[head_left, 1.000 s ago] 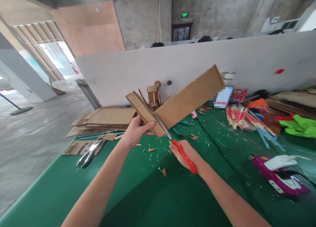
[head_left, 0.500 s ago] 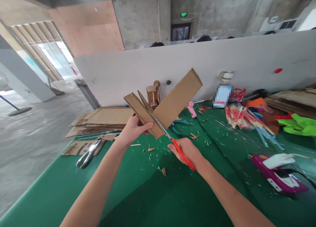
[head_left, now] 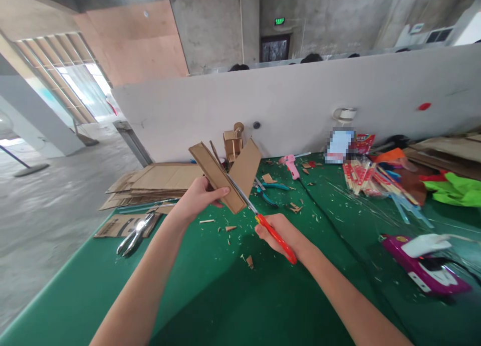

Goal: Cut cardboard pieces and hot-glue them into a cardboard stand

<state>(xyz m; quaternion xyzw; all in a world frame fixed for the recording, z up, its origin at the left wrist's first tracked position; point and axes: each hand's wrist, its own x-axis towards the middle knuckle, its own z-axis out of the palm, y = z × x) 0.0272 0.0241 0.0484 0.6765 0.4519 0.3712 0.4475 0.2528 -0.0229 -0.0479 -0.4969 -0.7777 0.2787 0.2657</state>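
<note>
My left hand [head_left: 201, 198] grips a narrow folded strip of cardboard [head_left: 212, 168] over the table, thumb on its near face. A pair of scissors [head_left: 271, 231] with red handles is in my right hand [head_left: 283, 229], its fingers wrapped round them. The blades lie along the strip's right edge and look nearly closed. Just beyond the blades, a wider cardboard piece [head_left: 246, 168] slants up to the right. Whether it is still joined to the strip cannot be made out.
Stacked cardboard [head_left: 161, 178] and a silver hand tool [head_left: 137, 233] lie left on the green table [head_left: 210, 296]. Teal-handled pliers [head_left: 276, 186], a pink glue gun [head_left: 291, 166] and its cord are behind. A purple power strip [head_left: 424, 266] sits right. Scraps litter the middle.
The wider cardboard piece has dropped and swung away; its upper end now sits lower and further left. Both hands have barely moved.
</note>
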